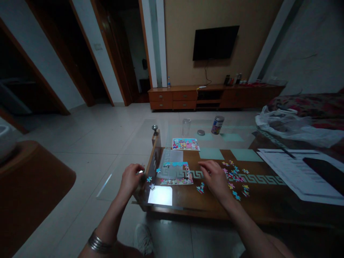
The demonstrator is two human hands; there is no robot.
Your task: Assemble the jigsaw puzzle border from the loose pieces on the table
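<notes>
A partly joined jigsaw puzzle [177, 181] lies on the glass-topped table, its pieces forming edges round a bare middle. My left hand [131, 177] hovers at the table's left side, thumb and forefinger drawn together; whatever they hold is too small to make out. Near it are a few loose blue pieces [149, 179]. To the right of the puzzle, my right hand [214, 175] has its fingers pinched, and I cannot see what is between them. A small joined cluster [200, 187] sits just left of its wrist. Several loose puzzle pieces [235, 175] are scattered to its right.
Behind the puzzle lies a colourful picture sheet [186, 144]. Farther back stand a clear jar [186, 127], a metal lid [200, 132] and a printed can [217, 125]. Papers [303, 179], a dark phone-like object [326, 172] and a plastic bag [295, 125] occupy the right.
</notes>
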